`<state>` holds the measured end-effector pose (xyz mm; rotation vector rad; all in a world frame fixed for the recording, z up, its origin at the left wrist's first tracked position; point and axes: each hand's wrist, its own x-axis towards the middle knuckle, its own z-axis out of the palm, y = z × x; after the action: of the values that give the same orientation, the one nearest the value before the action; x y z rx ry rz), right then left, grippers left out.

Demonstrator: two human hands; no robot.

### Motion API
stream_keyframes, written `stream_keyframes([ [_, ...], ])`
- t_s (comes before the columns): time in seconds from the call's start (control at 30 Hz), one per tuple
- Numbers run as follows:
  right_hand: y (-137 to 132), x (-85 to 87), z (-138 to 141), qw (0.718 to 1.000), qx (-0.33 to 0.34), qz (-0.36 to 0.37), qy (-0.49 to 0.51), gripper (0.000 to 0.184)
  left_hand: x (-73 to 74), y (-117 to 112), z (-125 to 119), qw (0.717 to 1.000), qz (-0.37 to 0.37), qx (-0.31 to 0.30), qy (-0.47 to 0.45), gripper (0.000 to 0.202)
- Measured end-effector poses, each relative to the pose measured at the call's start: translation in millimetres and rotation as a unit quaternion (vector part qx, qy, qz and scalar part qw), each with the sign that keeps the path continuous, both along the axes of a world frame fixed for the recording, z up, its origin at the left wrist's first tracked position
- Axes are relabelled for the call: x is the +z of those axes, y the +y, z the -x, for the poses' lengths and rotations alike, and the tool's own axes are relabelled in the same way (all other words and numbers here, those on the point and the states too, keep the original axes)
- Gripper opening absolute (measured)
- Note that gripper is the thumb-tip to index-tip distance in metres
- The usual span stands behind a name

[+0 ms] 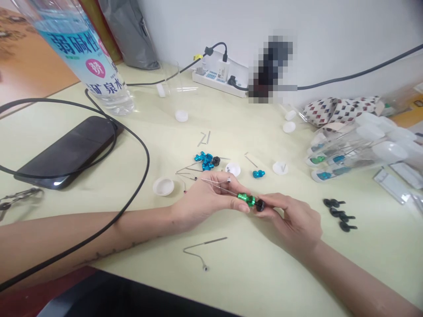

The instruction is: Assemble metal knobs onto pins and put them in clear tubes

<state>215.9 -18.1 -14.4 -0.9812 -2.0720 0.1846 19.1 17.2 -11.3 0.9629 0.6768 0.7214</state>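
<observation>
My left hand [206, 200] pinches a small green metal barrel [246, 199] with a thin wire [214, 181] running out of it to the left. My right hand [294, 220] meets it from the right, fingers closed on a black knob [260, 204] at the barrel's end. Both hands hover just above the pale table [257, 273]. A bent wire with a small tip [201, 251] lies in front of my left wrist. Several blue metal parts [205, 160] sit behind my hands, and one more blue part [258, 174] lies apart.
Several black knobs [340, 215] lie right of my right hand. Clear tubes with white caps [357, 149] pile at far right. White caps [163, 186] dot the table. A black phone [69, 149], black cable [139, 145], water bottle [89, 57] stand left; power strip [218, 79] at back.
</observation>
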Motion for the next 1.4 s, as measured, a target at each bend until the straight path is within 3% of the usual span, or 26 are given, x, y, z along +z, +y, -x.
stream_keyframes([
  [0.77, -0.4, 1.4, -1.6, 0.999, -0.004, 0.023, -0.021, 0.015, 3.4, -1.8, 0.2, 1.000, -0.013, 0.000, 0.010, 0.018],
  [0.93, -0.1, 1.9, -0.7, 0.999, -0.015, 0.021, -0.029, 0.013, 1.4, -2.1, -0.3, 1.000, -0.017, 0.012, 0.018, 0.018],
  [1.1, -0.5, -3.3, 0.0, 0.998, -0.043, 0.017, -0.031, 0.024, -3.5, -1.9, -0.5, 0.998, -0.024, 0.049, -0.004, 0.017],
  [1.4, -2.4, -2.2, 1.6, 0.998, -0.053, 0.000, -0.023, 0.011, -1.4, -1.2, -0.4, 1.000, -0.015, 0.022, 0.002, 0.016],
])
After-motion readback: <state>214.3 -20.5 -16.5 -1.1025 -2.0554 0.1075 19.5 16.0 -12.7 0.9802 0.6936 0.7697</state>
